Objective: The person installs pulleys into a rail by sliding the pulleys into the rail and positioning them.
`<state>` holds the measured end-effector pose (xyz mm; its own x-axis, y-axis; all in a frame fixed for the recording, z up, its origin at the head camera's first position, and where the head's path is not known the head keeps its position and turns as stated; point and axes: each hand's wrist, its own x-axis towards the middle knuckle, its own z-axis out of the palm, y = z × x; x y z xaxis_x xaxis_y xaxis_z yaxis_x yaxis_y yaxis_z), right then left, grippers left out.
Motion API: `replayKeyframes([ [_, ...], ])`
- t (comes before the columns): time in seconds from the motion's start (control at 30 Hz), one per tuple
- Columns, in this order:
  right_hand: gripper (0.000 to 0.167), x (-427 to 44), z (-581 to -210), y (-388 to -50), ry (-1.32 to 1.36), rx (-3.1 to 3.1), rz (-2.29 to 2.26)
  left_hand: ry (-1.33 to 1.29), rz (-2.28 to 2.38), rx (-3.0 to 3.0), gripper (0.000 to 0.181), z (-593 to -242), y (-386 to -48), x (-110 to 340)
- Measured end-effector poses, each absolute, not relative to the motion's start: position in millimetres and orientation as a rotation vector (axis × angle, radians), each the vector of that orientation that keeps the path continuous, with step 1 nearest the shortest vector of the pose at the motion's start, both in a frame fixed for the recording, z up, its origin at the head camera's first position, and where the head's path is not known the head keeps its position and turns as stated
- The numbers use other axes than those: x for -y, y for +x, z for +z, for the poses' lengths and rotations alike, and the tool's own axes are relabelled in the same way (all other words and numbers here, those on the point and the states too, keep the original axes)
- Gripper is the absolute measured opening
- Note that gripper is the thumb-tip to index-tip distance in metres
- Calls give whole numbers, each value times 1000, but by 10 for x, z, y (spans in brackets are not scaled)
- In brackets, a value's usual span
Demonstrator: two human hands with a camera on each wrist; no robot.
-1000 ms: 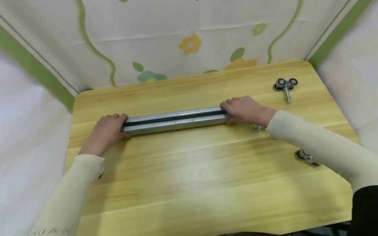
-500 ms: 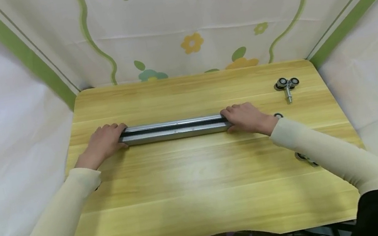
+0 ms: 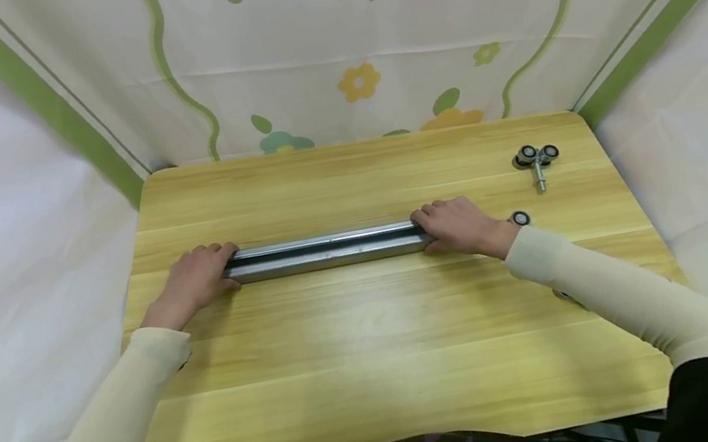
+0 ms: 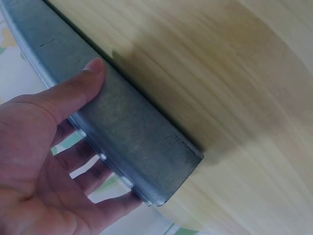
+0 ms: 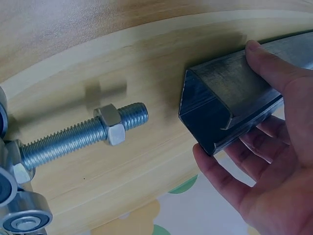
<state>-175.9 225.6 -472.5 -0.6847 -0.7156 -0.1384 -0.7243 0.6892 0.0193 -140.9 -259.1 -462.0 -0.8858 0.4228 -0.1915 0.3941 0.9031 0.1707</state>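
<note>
A grey metal channel rail [image 3: 332,258] lies across the table with its slot facing up. My left hand [image 3: 198,278] grips its left end, thumb on the near side and fingers over the far side. In the left wrist view the thumb presses the flat wall of the rail [image 4: 132,127]. My right hand [image 3: 457,225] grips the right end the same way. The right wrist view shows the hollow end of the rail [image 5: 205,105] and, apart from it, a roller trolley's threaded bolt [image 5: 68,142] carrying a nut.
One roller trolley [image 3: 536,161] lies at the table's back right. A second trolley [image 3: 520,218] is partly hidden behind the right wrist, a third [image 3: 562,295] mostly under the right sleeve. The wooden table [image 3: 384,389] meets a printed cloth wall [image 3: 293,34] at the back.
Both hands have drawn the rail toward the person, nearer the table's middle. The grip on each end stays the same. The trolleys have not moved.
</note>
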Motion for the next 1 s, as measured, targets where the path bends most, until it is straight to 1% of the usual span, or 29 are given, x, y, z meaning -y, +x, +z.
replayKeyframes([
  [0.5, 69, -2291, -4705, -1711, -1109, -2762, 82, 557, 275, -2835, 61, -4687, -1408, 2586],
  [0.7, 78, -2390, -4647, -1717, -1038, -2734, 15, 553, 313, -2834, 61, -4703, -1407, 2592],
  [1.0, 90, -2611, -4599, -1750, -927, -2722, 29, 550, 303, -2853, 63, -4727, -1398, 2574],
])
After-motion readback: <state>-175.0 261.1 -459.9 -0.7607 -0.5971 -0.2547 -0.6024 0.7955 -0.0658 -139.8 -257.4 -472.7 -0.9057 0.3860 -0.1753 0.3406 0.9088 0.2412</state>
